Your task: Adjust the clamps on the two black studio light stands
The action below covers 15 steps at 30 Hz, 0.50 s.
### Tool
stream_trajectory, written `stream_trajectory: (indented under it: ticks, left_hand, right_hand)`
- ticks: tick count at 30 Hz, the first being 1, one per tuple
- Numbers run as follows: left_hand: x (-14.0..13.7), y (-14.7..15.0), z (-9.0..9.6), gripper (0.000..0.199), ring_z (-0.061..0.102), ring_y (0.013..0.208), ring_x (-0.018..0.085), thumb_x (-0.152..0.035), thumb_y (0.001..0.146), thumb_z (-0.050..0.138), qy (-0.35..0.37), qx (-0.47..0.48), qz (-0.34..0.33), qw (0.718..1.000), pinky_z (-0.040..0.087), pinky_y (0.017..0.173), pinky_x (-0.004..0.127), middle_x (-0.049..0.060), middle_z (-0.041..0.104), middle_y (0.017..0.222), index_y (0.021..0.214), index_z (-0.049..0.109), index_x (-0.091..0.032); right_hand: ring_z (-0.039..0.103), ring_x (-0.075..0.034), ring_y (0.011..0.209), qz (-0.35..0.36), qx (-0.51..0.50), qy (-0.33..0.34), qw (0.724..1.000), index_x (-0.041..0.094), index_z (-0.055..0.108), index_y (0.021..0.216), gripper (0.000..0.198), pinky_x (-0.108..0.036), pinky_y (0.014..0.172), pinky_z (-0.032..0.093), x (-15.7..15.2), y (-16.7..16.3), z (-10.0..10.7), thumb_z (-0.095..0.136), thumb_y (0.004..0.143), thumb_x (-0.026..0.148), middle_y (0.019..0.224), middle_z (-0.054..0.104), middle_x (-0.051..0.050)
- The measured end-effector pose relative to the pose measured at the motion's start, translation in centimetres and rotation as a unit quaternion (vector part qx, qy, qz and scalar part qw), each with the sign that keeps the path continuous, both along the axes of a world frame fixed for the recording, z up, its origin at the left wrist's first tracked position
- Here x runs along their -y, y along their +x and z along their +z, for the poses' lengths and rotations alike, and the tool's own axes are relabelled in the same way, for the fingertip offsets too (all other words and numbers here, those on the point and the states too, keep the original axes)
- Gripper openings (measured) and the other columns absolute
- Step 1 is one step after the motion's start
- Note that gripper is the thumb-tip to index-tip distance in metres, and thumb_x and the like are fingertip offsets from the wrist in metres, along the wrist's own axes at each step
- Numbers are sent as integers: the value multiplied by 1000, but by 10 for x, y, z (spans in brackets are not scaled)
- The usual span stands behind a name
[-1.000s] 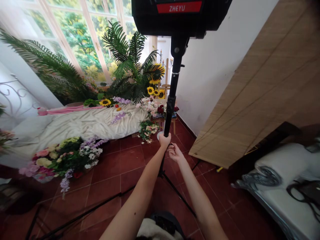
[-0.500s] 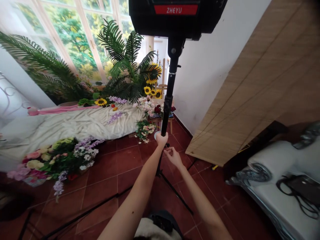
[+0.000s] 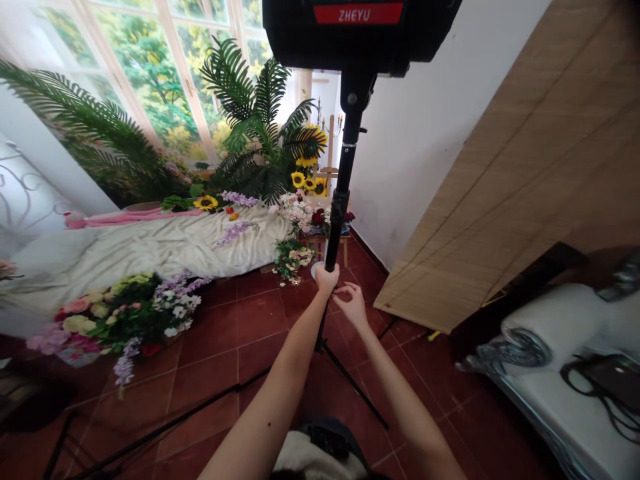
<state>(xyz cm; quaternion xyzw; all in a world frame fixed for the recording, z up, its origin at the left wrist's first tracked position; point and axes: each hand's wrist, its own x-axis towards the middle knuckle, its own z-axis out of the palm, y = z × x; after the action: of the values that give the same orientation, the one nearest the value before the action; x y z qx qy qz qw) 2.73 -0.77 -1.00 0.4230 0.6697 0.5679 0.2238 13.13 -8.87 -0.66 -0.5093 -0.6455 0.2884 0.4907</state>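
A black light stand rises in front of me, with a large black lamp head marked ZHEYU on its top. My left hand is wrapped around the stand's pole, just below a thicker black section. Right beside it, my right hand has its thumb and fingertips pinched at the small tightening knob on the stand, which the fingers mostly cover. Below the hands, the tripod legs spread over the red tiled floor.
Flower bunches lie left, before a low bed with a cream cloth. Palm leaves and sunflowers stand by the window. On the right are a hanging bamboo blind and a white sofa with a dark bag.
My right hand's fingers have come up and closed around the knob, which showed beside them before. The left hand keeps its grip on the pole. The whole view has shifted slightly.
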Motion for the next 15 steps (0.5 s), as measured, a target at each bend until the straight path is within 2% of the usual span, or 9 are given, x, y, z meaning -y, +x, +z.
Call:
stream_trajectory:
  ticks: [2, 5, 8, 10, 12, 15]
  left_hand:
    - [0, -1, -1, 27, 46, 47, 10, -35, 68, 60, 3, 13, -9, 1000, 31, 47, 21, 1, 49, 49, 53, 55, -13]
    - [0, -2, -1, 26, 46, 47, 10, -34, 66, 61, -2, 31, -26, 999, 30, 46, 20, 1, 49, 49, 52, 55, -14]
    - [1, -2, 1, 25, 49, 49, 12, -34, 65, 63, -9, 22, -17, 1000, 33, 48, 21, 1, 50, 49, 52, 55, -14]
    - [0, -2, 1, 25, 51, 50, 13, -35, 66, 63, -13, 10, -9, 1000, 35, 49, 22, 2, 51, 50, 53, 57, -14]
    - [-1, -2, -1, 26, 53, 50, 14, -37, 66, 63, -18, 3, -4, 1000, 35, 48, 23, 3, 52, 50, 53, 58, -15]
    - [-5, -3, -5, 28, 52, 49, 14, -38, 67, 62, -17, 9, -6, 1000, 36, 48, 23, 2, 51, 50, 52, 57, -15]
  right_hand:
    - [49, -24, 108, -4, 1, 41, 999, 20, 62, 74, 15, -39, 96, 38, -1, -2, 22, 66, 69, 34, 106, 56, -9]
    - [53, -21, 101, -9, -45, 106, 993, 20, 57, 97, 34, -38, 89, 44, -14, -11, 76, 66, 71, 39, 109, 55, -9]
    - [54, -20, 102, 27, -73, 167, 983, 23, 38, 124, 63, -36, 88, 46, -33, -25, 140, 67, 72, 43, 119, 51, -10]
    - [53, -22, 106, 60, -52, 193, 978, 24, 25, 133, 75, -39, 89, 46, -45, -35, 174, 66, 74, 45, 124, 48, -12]
    - [54, -26, 107, 77, -9, 201, 977, 24, 18, 136, 79, -43, 88, 46, -55, -44, 195, 63, 76, 47, 124, 48, -14]
    - [58, -30, 101, 62, 54, 186, 979, 20, 18, 135, 71, -47, 83, 48, -68, -52, 204, 56, 82, 47, 116, 53, -16]
